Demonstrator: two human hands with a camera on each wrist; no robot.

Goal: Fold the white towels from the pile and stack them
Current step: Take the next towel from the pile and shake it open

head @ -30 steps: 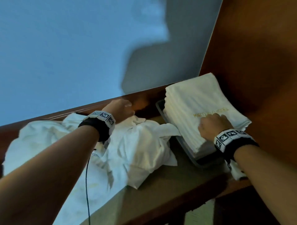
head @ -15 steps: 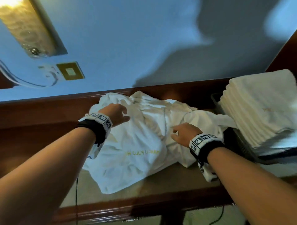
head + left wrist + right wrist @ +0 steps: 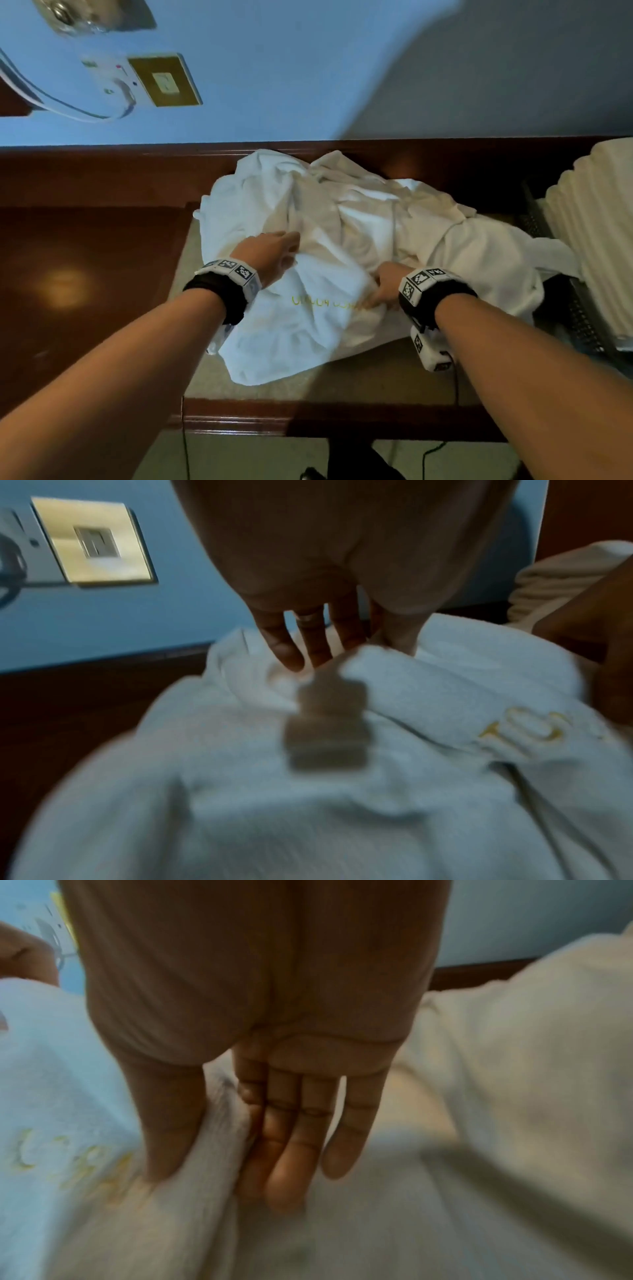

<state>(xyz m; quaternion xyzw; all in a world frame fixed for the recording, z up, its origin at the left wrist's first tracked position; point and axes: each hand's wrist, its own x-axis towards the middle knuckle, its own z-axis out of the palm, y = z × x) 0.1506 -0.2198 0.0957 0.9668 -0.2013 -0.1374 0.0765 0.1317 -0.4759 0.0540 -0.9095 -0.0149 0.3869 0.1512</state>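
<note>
**Both hands on the towel pile**

While our left hand [image 3: 265, 251] lies with straight fingers on the crumpled pile of white towels [image 3: 349, 260], our right hand [image 3: 385, 287] pinches a fold between thumb and fingers [image 3: 287, 1153]. Under both hands, the pile sits on the brown wooden counter [image 3: 342, 409]. Right of our right hand stands the stack of folded white towels [image 3: 596, 219].

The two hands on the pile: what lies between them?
In the head view, only crumpled white towel with yellow lettering lies between the left hand and right hand; both touch the pile.
</note>
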